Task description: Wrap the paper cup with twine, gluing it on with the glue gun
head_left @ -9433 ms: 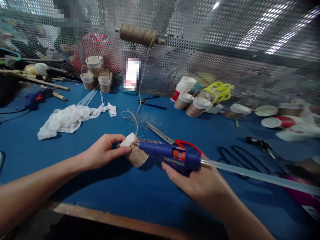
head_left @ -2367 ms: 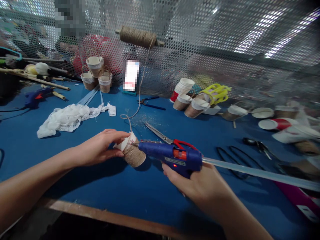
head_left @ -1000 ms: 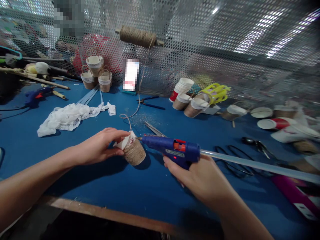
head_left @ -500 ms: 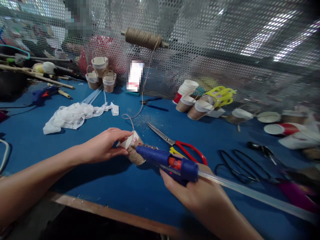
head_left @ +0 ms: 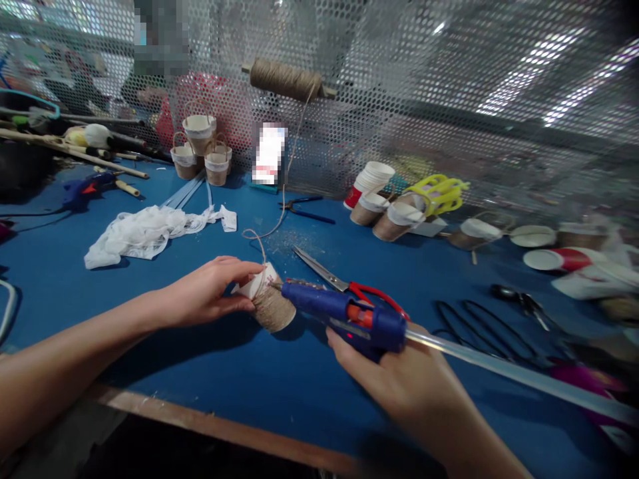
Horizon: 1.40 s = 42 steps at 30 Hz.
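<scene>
Pinching the tilted cup (head_left: 273, 307) near its rim over the blue table (head_left: 224, 379) with our left hand (head_left: 219, 289), we clasp the glue gun (head_left: 344, 313) in our right hand (head_left: 399, 372) — twine (head_left: 279, 315) covers the lower wall, leaving the rim band bare.

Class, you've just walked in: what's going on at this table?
A person's left hand holds a tilted paper cup partly wrapped in twine, which leads to a spool. The right hand grips a blue glue gun, its nozzle right at the cup; whether it touches is unclear. Red-handled scissors lie behind the gun on the blue table.
</scene>
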Each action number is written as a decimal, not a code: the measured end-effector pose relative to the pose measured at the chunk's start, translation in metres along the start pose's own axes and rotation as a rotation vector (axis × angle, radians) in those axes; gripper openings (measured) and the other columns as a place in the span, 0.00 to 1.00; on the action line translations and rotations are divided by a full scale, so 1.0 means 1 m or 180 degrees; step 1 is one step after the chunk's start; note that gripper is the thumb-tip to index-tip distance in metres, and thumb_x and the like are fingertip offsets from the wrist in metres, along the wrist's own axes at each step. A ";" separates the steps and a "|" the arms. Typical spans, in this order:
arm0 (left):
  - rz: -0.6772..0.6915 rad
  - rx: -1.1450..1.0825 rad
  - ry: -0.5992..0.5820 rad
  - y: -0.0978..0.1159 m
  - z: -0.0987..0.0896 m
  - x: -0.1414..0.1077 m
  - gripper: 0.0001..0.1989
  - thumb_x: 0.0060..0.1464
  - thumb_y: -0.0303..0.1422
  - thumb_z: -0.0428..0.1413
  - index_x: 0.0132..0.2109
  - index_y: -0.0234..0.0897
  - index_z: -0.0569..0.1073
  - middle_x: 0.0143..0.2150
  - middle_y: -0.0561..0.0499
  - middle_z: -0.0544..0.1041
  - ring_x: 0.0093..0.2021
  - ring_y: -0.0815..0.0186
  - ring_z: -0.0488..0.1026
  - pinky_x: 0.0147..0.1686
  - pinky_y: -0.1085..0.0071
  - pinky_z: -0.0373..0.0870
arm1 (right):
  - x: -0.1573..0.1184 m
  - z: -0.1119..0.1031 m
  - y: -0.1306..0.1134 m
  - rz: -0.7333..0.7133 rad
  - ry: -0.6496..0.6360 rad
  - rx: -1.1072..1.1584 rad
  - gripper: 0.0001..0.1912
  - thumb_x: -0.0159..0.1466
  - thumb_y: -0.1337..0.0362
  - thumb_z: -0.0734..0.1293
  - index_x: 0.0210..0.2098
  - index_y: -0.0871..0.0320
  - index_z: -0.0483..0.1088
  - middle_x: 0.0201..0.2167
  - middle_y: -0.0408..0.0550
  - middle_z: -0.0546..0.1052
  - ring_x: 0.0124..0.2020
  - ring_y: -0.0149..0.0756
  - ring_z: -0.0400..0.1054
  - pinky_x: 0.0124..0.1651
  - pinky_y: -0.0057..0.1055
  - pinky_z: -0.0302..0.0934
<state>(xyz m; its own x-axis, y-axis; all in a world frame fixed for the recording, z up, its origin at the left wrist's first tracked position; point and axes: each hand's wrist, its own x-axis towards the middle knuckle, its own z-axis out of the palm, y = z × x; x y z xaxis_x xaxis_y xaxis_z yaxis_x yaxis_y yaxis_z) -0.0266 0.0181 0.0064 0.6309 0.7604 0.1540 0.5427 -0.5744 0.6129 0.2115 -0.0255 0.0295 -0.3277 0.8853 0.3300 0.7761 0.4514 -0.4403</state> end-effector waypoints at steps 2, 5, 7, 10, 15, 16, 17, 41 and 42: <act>-0.0010 -0.0012 0.0016 -0.002 0.000 -0.001 0.19 0.53 0.29 0.52 0.53 0.32 0.63 0.45 0.42 0.73 0.45 0.60 0.68 0.45 0.63 0.63 | 0.004 -0.004 0.000 -0.0071 -0.0142 -0.0142 0.09 0.52 0.66 0.59 0.23 0.53 0.70 0.16 0.46 0.70 0.20 0.37 0.64 0.25 0.34 0.59; -0.0006 0.0001 0.0024 -0.004 0.002 -0.002 0.19 0.53 0.30 0.52 0.53 0.32 0.63 0.45 0.42 0.73 0.45 0.60 0.68 0.43 0.64 0.63 | 0.010 -0.007 -0.003 0.0228 -0.0225 -0.0230 0.09 0.54 0.67 0.58 0.22 0.54 0.68 0.15 0.45 0.68 0.17 0.34 0.62 0.23 0.32 0.58; 0.0006 0.0016 0.0043 -0.004 0.002 -0.002 0.19 0.53 0.30 0.53 0.52 0.32 0.63 0.44 0.43 0.73 0.44 0.60 0.68 0.43 0.64 0.63 | 0.011 -0.005 -0.004 0.0420 -0.0165 -0.0208 0.09 0.55 0.67 0.58 0.21 0.55 0.66 0.16 0.44 0.68 0.17 0.34 0.62 0.22 0.31 0.58; -0.0021 0.0020 0.0059 -0.004 0.002 -0.002 0.18 0.53 0.29 0.53 0.51 0.33 0.64 0.43 0.44 0.74 0.44 0.61 0.69 0.44 0.65 0.63 | 0.011 -0.004 -0.003 0.0575 -0.0252 0.0110 0.08 0.55 0.65 0.59 0.20 0.55 0.64 0.15 0.42 0.68 0.18 0.32 0.63 0.22 0.29 0.58; -0.0071 0.0052 0.0087 -0.003 0.002 -0.001 0.19 0.52 0.30 0.53 0.52 0.33 0.64 0.44 0.44 0.74 0.43 0.61 0.69 0.43 0.65 0.63 | 0.013 -0.006 0.004 0.1057 -0.0737 0.0833 0.12 0.57 0.60 0.60 0.18 0.56 0.62 0.09 0.38 0.63 0.12 0.28 0.59 0.18 0.26 0.55; -0.0067 0.0061 0.0085 -0.004 0.002 -0.001 0.20 0.52 0.30 0.53 0.53 0.33 0.64 0.44 0.43 0.74 0.43 0.61 0.69 0.43 0.65 0.64 | 0.015 -0.007 0.006 0.1131 -0.0812 0.0979 0.12 0.57 0.60 0.61 0.19 0.57 0.63 0.09 0.38 0.63 0.12 0.28 0.59 0.18 0.26 0.55; -0.0060 0.0065 0.0084 -0.004 0.002 -0.001 0.20 0.52 0.30 0.53 0.53 0.32 0.63 0.43 0.43 0.74 0.43 0.60 0.69 0.43 0.64 0.64 | 0.016 -0.008 0.009 0.1182 -0.0859 0.1159 0.12 0.57 0.59 0.61 0.20 0.57 0.64 0.09 0.38 0.62 0.12 0.28 0.59 0.19 0.26 0.56; 0.0115 0.0387 0.0051 -0.001 0.006 0.003 0.20 0.52 0.26 0.54 0.53 0.30 0.63 0.40 0.43 0.72 0.43 0.59 0.67 0.44 0.59 0.62 | 0.100 0.019 0.079 0.1978 -0.0095 -0.0233 0.12 0.62 0.61 0.60 0.40 0.63 0.69 0.45 0.57 0.70 0.46 0.42 0.64 0.46 0.40 0.58; 0.0129 0.0386 0.0055 -0.001 0.006 0.003 0.20 0.52 0.26 0.54 0.53 0.29 0.63 0.40 0.43 0.72 0.43 0.59 0.67 0.44 0.58 0.62 | 0.099 0.019 0.069 0.1768 -0.0139 -0.0164 0.13 0.62 0.60 0.60 0.36 0.64 0.71 0.44 0.59 0.71 0.47 0.45 0.63 0.47 0.39 0.57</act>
<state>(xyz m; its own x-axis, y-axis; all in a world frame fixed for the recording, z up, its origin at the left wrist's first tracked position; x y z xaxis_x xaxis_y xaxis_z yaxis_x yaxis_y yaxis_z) -0.0222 0.0193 0.0016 0.6446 0.7403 0.1909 0.5806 -0.6364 0.5079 0.2224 0.0960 0.0154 0.1169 0.9928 0.0248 0.8635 -0.0892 -0.4964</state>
